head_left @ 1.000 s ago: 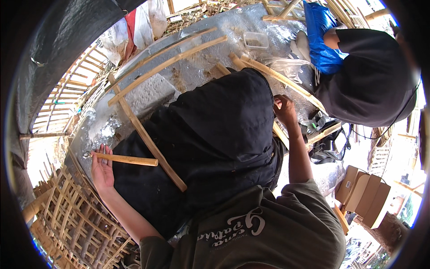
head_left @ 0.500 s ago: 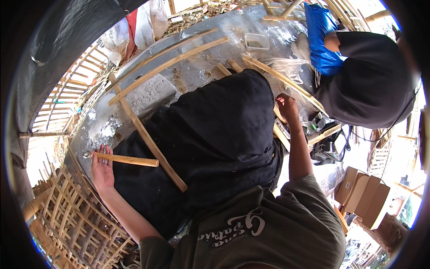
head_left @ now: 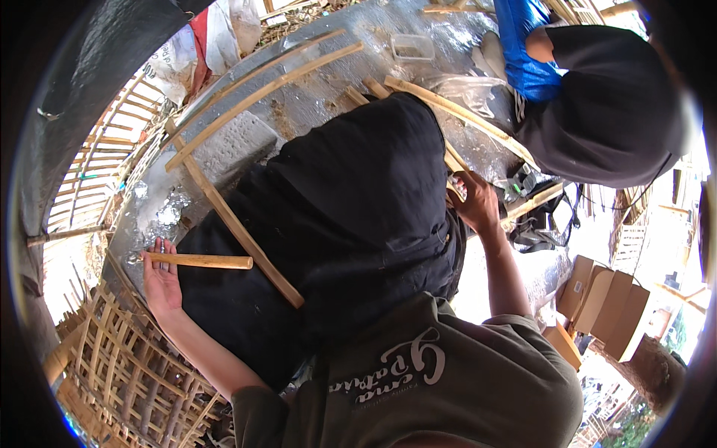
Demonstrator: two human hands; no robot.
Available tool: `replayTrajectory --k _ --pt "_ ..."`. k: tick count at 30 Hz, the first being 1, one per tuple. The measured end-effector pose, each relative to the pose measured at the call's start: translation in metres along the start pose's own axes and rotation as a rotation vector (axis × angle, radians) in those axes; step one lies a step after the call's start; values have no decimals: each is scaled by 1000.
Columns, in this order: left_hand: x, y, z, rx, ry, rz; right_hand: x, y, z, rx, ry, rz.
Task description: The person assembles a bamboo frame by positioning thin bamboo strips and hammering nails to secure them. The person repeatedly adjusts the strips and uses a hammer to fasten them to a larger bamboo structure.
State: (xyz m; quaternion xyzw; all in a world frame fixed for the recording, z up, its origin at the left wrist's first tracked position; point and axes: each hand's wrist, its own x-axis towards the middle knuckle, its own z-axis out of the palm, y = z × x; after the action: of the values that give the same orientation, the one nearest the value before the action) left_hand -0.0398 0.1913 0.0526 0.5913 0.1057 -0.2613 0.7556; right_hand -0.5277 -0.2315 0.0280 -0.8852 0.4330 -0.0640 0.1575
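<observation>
A short bamboo stick (head_left: 200, 260) lies across the fingers of my left hand (head_left: 162, 287), which is palm up and holds it near one end. Its other end reaches over the black cloth (head_left: 336, 201) covering my legs. On that cloth rests a longer bamboo strip (head_left: 239, 230), slanting outward to two long strips on the ground. My right hand (head_left: 479, 203) is beside my right leg, fingers curved with a gap between thumb and forefinger. It is close to bamboo pieces (head_left: 452, 158) there; whether it touches them I cannot tell.
A person in black (head_left: 605, 112) sits at the far right beside a blue bag (head_left: 523, 52). On the grey sheet (head_left: 336, 82) are a pale block (head_left: 235, 145), a clear plastic box (head_left: 413, 48) and a long bamboo strip (head_left: 463, 116). A woven bamboo basket (head_left: 134, 358) stands at left, cardboard boxes (head_left: 601, 302) at right.
My right hand has come nearer to me, and its fingers have spread from a closed shape. The left hand still holds the short stick. The whole view has shifted slightly.
</observation>
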Motion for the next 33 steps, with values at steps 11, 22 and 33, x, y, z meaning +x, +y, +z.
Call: replayTrajectory --k 11,22,33 --pt "-2 2 5 -20 -5 -1 -69 24 35 -167 81 127" --pt "-2 1 3 -27 -28 11 -65 40 38 -283 25 144" --pt "-3 2 5 -25 -18 5 -48 56 2 24 -31 196"
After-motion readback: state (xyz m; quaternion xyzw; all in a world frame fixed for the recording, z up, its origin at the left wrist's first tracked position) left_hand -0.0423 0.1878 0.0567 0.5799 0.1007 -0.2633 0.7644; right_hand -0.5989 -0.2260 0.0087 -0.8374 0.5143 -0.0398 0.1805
